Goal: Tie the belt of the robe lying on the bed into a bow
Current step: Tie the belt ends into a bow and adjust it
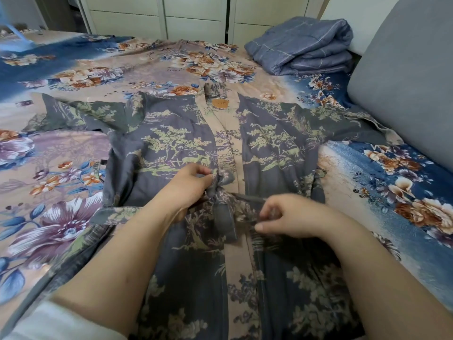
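Tying underway: belt (pixel 221 192) knotted at the waist of the robe (pixel 171 143), mid-bed (pixel 61 148). Left hand (pixel 188 185) pinches a loop at the knot; right hand (pixel 291 217) is closed on the belt strand. Risk: uneven pull collapses the loop. Folded blanket (pixel 301 45) far right, clear of the work.

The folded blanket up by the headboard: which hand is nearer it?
Right. The right hand lies below the blanket, on its side; the left hand is further left.
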Action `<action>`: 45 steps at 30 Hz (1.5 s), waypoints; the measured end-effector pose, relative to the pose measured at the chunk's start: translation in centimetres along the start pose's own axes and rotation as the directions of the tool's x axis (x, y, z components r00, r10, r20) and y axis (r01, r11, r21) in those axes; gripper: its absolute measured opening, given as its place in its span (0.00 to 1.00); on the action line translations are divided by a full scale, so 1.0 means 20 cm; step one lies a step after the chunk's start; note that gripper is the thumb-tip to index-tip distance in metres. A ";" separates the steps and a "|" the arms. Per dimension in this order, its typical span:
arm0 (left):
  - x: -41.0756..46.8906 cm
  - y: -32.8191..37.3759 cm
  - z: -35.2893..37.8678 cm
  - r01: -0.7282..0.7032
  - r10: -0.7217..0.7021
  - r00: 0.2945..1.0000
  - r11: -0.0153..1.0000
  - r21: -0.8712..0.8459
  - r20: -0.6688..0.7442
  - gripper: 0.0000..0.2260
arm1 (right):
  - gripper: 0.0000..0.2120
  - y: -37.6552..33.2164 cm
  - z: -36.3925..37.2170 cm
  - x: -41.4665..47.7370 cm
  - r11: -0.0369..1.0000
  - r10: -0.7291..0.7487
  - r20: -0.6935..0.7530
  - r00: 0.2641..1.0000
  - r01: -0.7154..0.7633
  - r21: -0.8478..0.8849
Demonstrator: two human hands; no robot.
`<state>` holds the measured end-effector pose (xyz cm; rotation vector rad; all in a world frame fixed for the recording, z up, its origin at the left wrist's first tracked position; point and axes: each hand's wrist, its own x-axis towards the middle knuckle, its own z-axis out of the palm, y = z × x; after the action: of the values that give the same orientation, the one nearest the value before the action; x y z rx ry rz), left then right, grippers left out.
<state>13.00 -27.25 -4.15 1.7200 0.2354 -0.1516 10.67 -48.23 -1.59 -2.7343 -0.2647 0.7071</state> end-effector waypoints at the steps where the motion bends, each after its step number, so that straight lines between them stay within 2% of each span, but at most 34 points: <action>1: 0.00 0.00 0.00 0.000 0.000 1.000 1.000 0.010 0.005 0.04 | 0.16 -0.01 -0.01 0.00 0.998 -0.018 -0.128 0.992 0.026 0.059; 3: 0.01 -0.02 0.00 -0.010 0.010 1.000 1.000 0.026 0.000 0.03 | 0.13 -0.05 -0.01 0.03 0.976 -0.039 -0.352 0.935 0.111 0.185; 5: 0.02 -0.03 0.00 -0.029 0.030 1.000 0.999 0.043 -0.007 0.05 | 0.10 -0.10 0.01 0.07 0.916 -0.033 -0.458 0.888 0.211 0.342; 8: 0.00 -0.03 0.00 -0.084 0.083 0.996 0.994 0.065 0.016 0.06 | 0.14 -0.19 0.04 0.12 0.772 -0.008 -0.417 0.909 0.271 0.575; 12: -0.03 -0.01 -0.01 -0.196 0.188 0.980 0.961 0.194 0.059 0.08 | 0.17 -0.26 0.09 0.16 0.630 -0.022 -0.300 0.954 0.246 0.736; 15: -0.03 0.00 -0.01 -0.256 0.247 0.967 0.925 0.282 0.068 0.10 | 0.15 -0.27 0.10 0.16 0.569 -0.039 -0.271 0.962 0.244 0.785; 18: -0.03 0.00 0.00 -0.260 0.249 0.965 0.924 0.279 0.078 0.08 | 0.11 -0.24 0.10 0.16 0.535 -0.054 -0.260 0.964 0.248 0.808; 22: -0.04 0.02 0.00 -0.134 0.130 0.990 0.989 0.055 0.059 0.08 | 0.09 -0.22 0.11 0.16 0.627 -0.049 -0.280 0.959 0.247 0.739; 26: -0.04 0.04 -0.04 -0.017 0.026 0.997 0.991 -0.135 0.071 0.11 | 0.11 -0.21 0.12 0.15 0.771 -0.079 -0.375 0.923 0.295 0.565; 30: -0.03 0.04 -0.05 0.050 -0.036 0.995 0.986 -0.157 0.089 0.11 | 0.09 -0.19 0.13 0.13 0.871 -0.116 -0.420 0.900 0.295 0.392; 33: -0.04 0.04 -0.03 0.028 -0.012 0.996 0.984 -0.173 0.089 0.10 | 0.10 -0.17 0.14 0.10 0.897 -0.172 -0.434 0.885 0.322 0.303; 36: -0.04 0.05 -0.03 -0.025 0.037 0.995 0.991 -0.130 0.095 0.08 | 0.14 -0.18 0.14 0.10 0.839 -0.247 -0.419 0.874 0.409 0.359; 39: -0.05 0.06 -0.04 -0.023 0.055 0.980 0.986 -0.165 0.190 0.09 | 0.14 -0.22 0.15 0.10 0.781 -0.222 -0.446 0.867 0.431 0.451; 42: -0.07 0.06 -0.03 -0.057 0.089 0.973 0.987 -0.153 0.214 0.10 | 0.18 -0.24 0.18 0.13 0.848 -0.186 -0.483 0.856 0.388 0.361; 45: -0.07 0.05 -0.03 -0.116 0.128 0.984 0.988 -0.104 0.124 0.13 | 0.14 -0.26 0.21 0.14 0.895 -0.183 -0.494 0.850 0.351 0.273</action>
<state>11.93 -26.95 -2.75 1.6167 0.0394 -0.1596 10.51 -41.62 -4.50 -2.3529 -0.3636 0.0108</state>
